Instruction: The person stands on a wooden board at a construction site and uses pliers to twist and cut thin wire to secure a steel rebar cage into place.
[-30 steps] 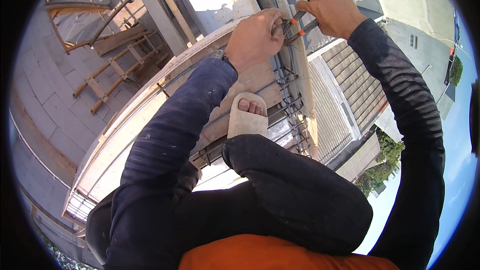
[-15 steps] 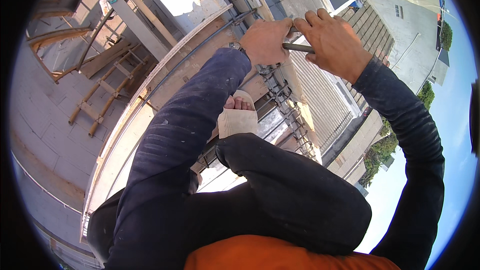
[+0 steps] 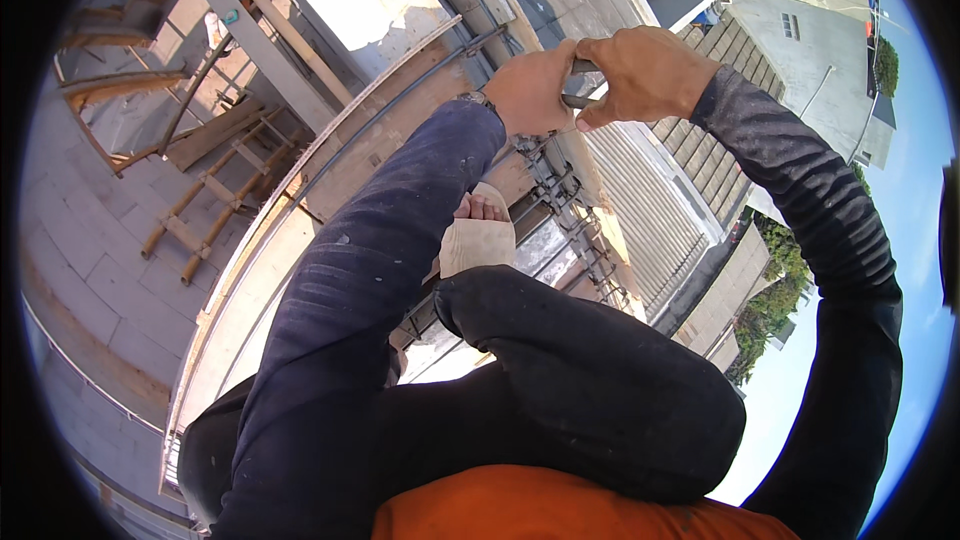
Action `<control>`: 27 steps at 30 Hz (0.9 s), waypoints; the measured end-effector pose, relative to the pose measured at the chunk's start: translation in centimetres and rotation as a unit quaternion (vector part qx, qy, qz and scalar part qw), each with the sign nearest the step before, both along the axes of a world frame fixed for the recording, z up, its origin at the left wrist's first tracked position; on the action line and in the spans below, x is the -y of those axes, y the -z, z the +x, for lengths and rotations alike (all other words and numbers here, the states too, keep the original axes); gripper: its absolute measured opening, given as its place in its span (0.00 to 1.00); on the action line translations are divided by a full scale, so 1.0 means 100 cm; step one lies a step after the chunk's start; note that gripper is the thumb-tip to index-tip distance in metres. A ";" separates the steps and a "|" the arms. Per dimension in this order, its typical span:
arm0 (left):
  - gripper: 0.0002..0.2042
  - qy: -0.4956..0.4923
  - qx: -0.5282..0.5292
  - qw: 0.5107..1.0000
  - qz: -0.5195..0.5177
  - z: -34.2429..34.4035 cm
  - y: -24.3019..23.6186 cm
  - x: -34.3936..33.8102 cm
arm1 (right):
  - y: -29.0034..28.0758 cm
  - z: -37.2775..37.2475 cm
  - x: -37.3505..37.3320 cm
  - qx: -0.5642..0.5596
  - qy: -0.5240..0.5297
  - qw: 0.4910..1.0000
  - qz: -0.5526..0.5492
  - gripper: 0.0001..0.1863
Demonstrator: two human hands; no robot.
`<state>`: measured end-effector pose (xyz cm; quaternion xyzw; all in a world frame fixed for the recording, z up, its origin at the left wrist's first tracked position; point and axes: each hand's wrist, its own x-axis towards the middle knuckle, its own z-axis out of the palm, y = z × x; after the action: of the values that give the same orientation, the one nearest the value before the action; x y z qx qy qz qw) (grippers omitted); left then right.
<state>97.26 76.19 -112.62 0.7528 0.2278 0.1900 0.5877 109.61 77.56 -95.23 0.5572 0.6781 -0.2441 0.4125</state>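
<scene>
High in the view, in front of me, my left hand [image 3: 530, 92] is closed, back of the hand up. Two dark rod-like handles [image 3: 578, 100] stick out on its right side; what they belong to is hidden beneath that hand. My right hand [image 3: 652, 77] arches against them, fingers curled at the upper one and thumb tip by the lower one. Below the hands lies a reinforcement cage [image 3: 570, 202] of steel bars and tied stirrups, along wooden formwork boards [image 3: 385, 135]. My sandalled foot [image 3: 478, 240] rests beside the cage.
Far below on the left is a paved floor [image 3: 100, 250] with a bamboo ladder [image 3: 215, 195]. A grey post [image 3: 270, 55] and timber stand near it. On the right are a corrugated roof [image 3: 645, 205], a tiled roof [image 3: 735, 110] and a drop beyond the edge.
My right hand has moved left and slightly down, closer to my left hand, its fingers now more bent around the handles. The left hand has barely shifted.
</scene>
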 end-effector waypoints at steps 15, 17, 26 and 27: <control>0.25 -0.001 -0.167 0.986 -0.023 -0.069 0.025 -0.021 | 0.018 -0.007 -0.011 0.066 -0.114 0.991 0.025 0.11; 0.23 0.092 -0.273 0.948 -0.135 -0.067 0.009 -0.021 | 0.019 -0.006 -0.009 0.079 -0.102 0.991 0.039 0.11; 0.15 -0.155 0.083 0.662 -0.729 -0.024 0.011 0.060 | 0.017 -0.015 0.012 0.108 -0.061 0.991 0.050 0.11; 0.14 -0.168 0.099 0.639 -0.744 -0.023 0.013 0.062 | 0.015 -0.019 0.013 0.119 -0.056 0.990 0.044 0.11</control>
<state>95.01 70.03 -113.96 -0.0135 0.3556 0.1254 0.9261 107.69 76.25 -96.77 0.5612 0.6639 -0.1227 0.4788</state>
